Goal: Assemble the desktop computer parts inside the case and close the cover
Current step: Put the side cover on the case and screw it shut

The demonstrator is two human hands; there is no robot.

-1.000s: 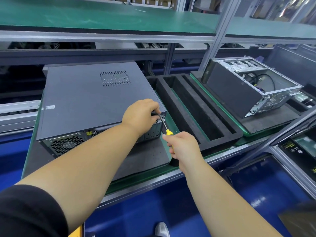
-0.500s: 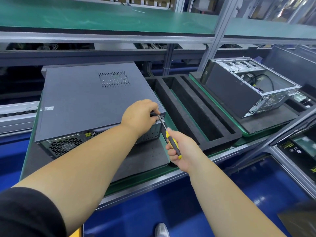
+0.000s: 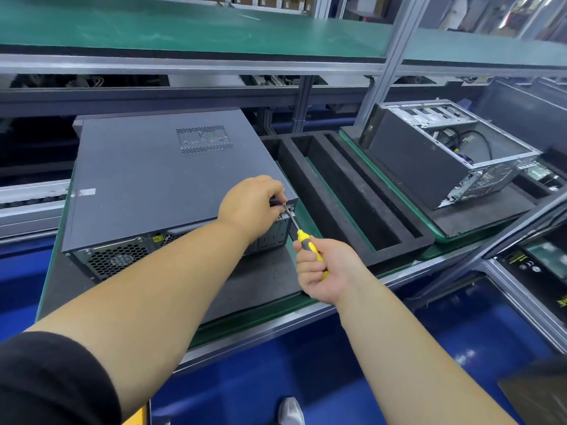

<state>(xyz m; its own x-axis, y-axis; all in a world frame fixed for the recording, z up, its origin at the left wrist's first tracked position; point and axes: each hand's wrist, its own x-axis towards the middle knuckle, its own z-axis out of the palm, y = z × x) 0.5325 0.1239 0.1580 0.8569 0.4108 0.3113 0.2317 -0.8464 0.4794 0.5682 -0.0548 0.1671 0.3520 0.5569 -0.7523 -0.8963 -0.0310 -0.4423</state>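
Since the cover [image 3: 159,176] is already laid over the case [image 3: 129,259] on the bench, only screwing appears left. A screwdriver [image 3: 308,245] is gripped by the right hand [image 3: 328,271], tip at the rear corner, where the left hand's [image 3: 250,207] fingers are curled, seemingly steadying it.

A factory assembly line: green-matted metal shelving [image 3: 190,29], a long bench [image 3: 276,314] with black foam trays [image 3: 352,191], and an open computer case [image 3: 445,151] waiting beside a closed one [image 3: 159,176].
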